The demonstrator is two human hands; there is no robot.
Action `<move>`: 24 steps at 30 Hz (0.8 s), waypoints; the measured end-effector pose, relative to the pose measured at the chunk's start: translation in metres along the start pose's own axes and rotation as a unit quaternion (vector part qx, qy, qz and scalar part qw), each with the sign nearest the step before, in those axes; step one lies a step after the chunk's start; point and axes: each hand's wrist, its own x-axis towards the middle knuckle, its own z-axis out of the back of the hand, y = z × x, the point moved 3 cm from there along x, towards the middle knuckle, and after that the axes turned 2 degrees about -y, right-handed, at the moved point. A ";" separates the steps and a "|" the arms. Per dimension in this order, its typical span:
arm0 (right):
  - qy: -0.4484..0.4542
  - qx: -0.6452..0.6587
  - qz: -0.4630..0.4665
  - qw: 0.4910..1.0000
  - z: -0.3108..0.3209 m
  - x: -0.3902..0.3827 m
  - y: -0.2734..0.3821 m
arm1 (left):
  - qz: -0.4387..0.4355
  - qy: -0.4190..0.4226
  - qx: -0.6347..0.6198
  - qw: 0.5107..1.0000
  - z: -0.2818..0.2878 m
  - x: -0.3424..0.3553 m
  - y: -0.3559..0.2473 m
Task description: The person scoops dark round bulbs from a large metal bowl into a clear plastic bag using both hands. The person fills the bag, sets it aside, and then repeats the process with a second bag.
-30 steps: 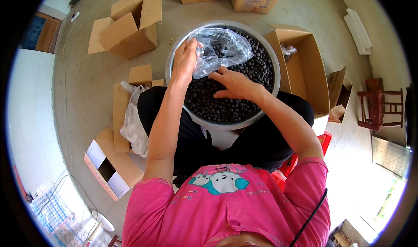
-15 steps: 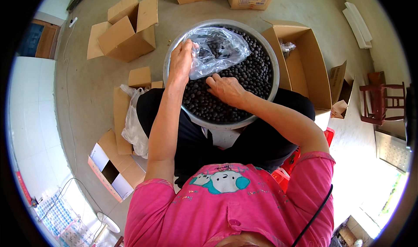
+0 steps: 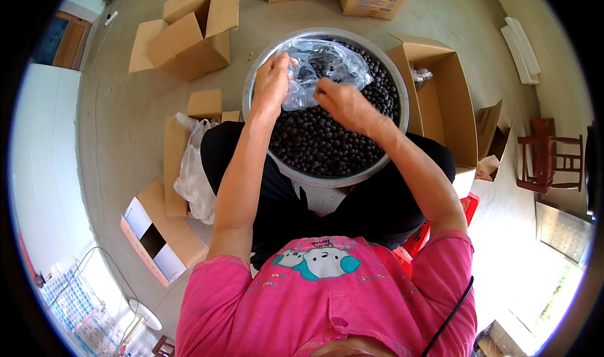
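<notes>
A wide metal basin (image 3: 404, 108) full of small dark round balls (image 3: 321, 144), perhaps fruits or nuts, rests at my lap. Over its far left part lies a clear plastic bag (image 3: 353, 71), with dark balls showing through the film. My left hand (image 3: 271, 85) is closed on the bag's left edge. Raised over the near side of the bag, my right hand (image 3: 350, 107) has its fingers curled together. A dark bit shows at its fingertips, but what it holds is mostly hidden.
An open carton (image 3: 447, 99) stands right of the basin, another open carton (image 3: 189, 42) at the far left. More boxes lie beyond. A white plastic bag (image 3: 196, 178) hangs from a box by my left knee. A wooden chair (image 3: 544, 162) is far right.
My right hand has lifted from the dark balls and moved up and right, to the bag. My left hand keeps hold of the bag. The view has shifted slightly.
</notes>
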 end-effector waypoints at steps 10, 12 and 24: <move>-0.106 -0.016 -0.081 0.991 0.006 0.053 -0.028 | -0.022 -0.005 0.019 1.000 0.000 0.006 0.009; -0.121 -0.068 -0.048 0.989 -0.006 0.049 -0.046 | -0.023 0.003 0.022 0.999 -0.005 0.005 0.005; 0.069 -0.008 0.127 0.989 -0.021 -0.010 0.019 | -0.010 -0.003 0.017 1.000 -0.002 0.007 0.007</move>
